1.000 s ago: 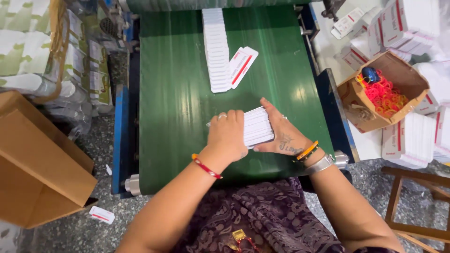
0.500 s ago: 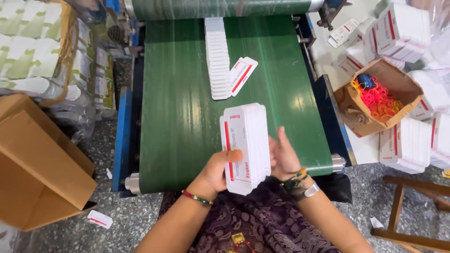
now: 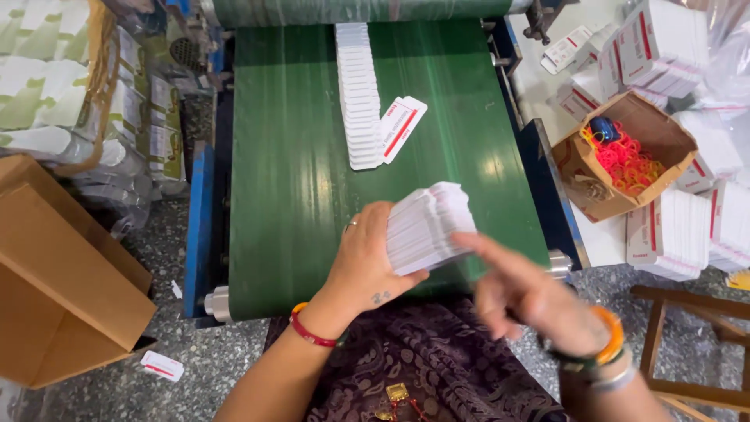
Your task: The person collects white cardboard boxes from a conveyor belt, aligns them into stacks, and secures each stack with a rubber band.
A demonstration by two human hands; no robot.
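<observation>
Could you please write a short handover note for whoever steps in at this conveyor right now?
Left hand grips a stack of white cards over the green belt. Right hand is free, blurred, forefinger by the stack.
Done: one stack gathered.
Left: a long overlapped row of cards on the belt; the held stack is unbanded. Rubber bands sit in the open box at right, beside finished bundles.

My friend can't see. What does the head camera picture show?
A person's left hand holds a thick stack of white cards over a green conveyor belt, while the right hand points a finger at it. More cards lie in a row up the belt, and a cardboard box of red rubber bands sits to the right.
</observation>
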